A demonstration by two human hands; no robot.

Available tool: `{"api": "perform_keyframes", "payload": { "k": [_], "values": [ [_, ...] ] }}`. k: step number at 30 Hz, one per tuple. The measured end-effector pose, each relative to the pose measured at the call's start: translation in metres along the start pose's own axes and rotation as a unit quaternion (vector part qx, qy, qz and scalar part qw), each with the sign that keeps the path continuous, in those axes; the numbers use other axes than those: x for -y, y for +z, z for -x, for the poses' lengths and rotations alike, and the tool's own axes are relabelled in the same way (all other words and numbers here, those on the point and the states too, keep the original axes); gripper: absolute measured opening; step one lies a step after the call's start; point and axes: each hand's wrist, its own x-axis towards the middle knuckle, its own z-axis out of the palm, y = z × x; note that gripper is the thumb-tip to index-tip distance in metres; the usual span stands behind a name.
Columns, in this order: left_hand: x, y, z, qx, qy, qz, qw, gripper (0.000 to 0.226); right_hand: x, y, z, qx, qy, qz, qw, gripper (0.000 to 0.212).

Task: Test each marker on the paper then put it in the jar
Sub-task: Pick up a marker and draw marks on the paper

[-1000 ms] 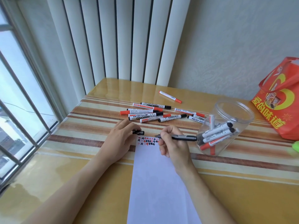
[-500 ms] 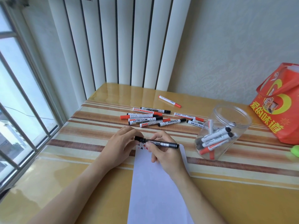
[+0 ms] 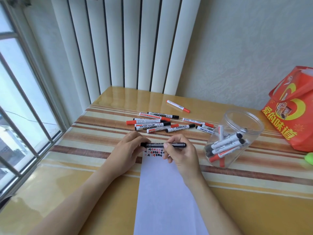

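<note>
Both hands hold one slim black marker point(image 3: 166, 145) level over the scribbled top of the white paper sheet point(image 3: 167, 192): left hand point(image 3: 129, 150) pinching its cap end, right hand point(image 3: 181, 154) gripping the barrel. A loosely pressed cap could pop off inside the clear plastic jar point(image 3: 232, 138). Whether it has seated is hidden.

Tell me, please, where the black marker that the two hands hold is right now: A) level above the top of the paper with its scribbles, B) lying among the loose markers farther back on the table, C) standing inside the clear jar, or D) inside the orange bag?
A: the black marker lies level between the left hand and the right hand, just above the scribbled top of the paper, apart from the jar.
</note>
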Motion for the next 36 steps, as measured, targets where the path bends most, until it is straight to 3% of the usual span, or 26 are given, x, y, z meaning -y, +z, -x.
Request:
{"api": "perform_keyframes", "payload": {
  "k": [3, 5, 8, 12, 22, 28, 32, 36],
  "values": [
    [0.003, 0.002, 0.000, -0.011, -0.020, -0.027, 0.999, 0.025, -0.001, -0.011, -0.004, 0.030, -0.030, 0.116, 0.992, 0.012],
    [0.004, 0.005, 0.000, -0.011, -0.016, -0.046, 0.999, 0.022, -0.007, -0.015, -0.004, 0.033, -0.073, 0.236, 0.968, 0.014],
    [0.004, 0.006, -0.001, -0.006, -0.004, -0.065, 0.998, 0.022, -0.011, -0.011, 0.000, 0.045, -0.139, 0.316, 0.937, 0.021],
    [0.004, 0.005, -0.001, -0.005, 0.008, -0.065, 0.998, 0.023, -0.013, -0.007, -0.001, 0.024, -0.182, 0.334, 0.924, 0.017],
    [0.003, 0.003, 0.000, -0.027, 0.047, -0.059, 0.997, 0.027, -0.010, -0.006, 0.002, 0.035, -0.147, 0.324, 0.934, 0.010],
    [0.004, 0.004, 0.000, -0.022, 0.077, -0.065, 0.995, 0.024, -0.001, -0.006, 0.002, 0.048, -0.123, 0.366, 0.921, 0.028],
    [0.004, 0.005, -0.002, -0.004, 0.079, -0.061, 0.995, 0.024, 0.020, -0.007, -0.001, 0.034, -0.110, 0.383, 0.916, 0.017],
    [-0.002, 0.003, 0.000, 0.051, 0.030, -0.012, 0.998, 0.048, 0.065, -0.014, -0.005, 0.030, -0.085, 0.327, 0.941, 0.010]
  ]
}}
